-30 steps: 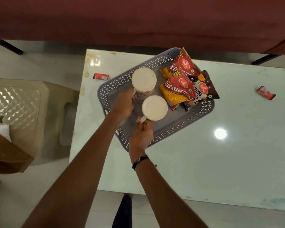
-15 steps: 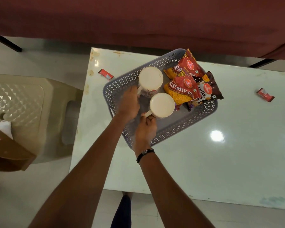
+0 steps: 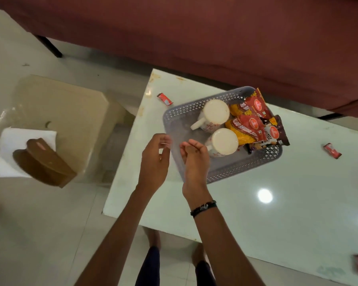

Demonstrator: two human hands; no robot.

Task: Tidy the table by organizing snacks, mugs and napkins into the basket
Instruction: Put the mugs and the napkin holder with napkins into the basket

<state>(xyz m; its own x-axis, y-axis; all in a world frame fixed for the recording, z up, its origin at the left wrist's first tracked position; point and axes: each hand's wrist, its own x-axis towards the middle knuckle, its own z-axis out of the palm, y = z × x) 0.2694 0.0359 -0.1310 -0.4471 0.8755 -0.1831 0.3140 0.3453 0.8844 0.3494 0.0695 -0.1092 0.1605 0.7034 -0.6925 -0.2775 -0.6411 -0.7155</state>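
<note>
Both mugs [image 3: 216, 114] sit upside down in the grey basket [image 3: 225, 172], squeezed beside the snack packets [image 3: 250, 124], probably to leave the left part free for napkins. The left hand [image 3: 154, 162] and right hand [image 3: 194, 159] hover just over the basket's near edge, fingers loosely curled, holding nothing. The napkins [image 3: 15, 137] lie well apart on the beige stool [image 3: 70, 112], and small red wrappers [image 3: 164, 99] lie on the table [image 3: 256, 223].

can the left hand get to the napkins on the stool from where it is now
Probably yes: the left hand is empty, and nothing stands between it and the napkins, though a brown holder sits on them.
</note>
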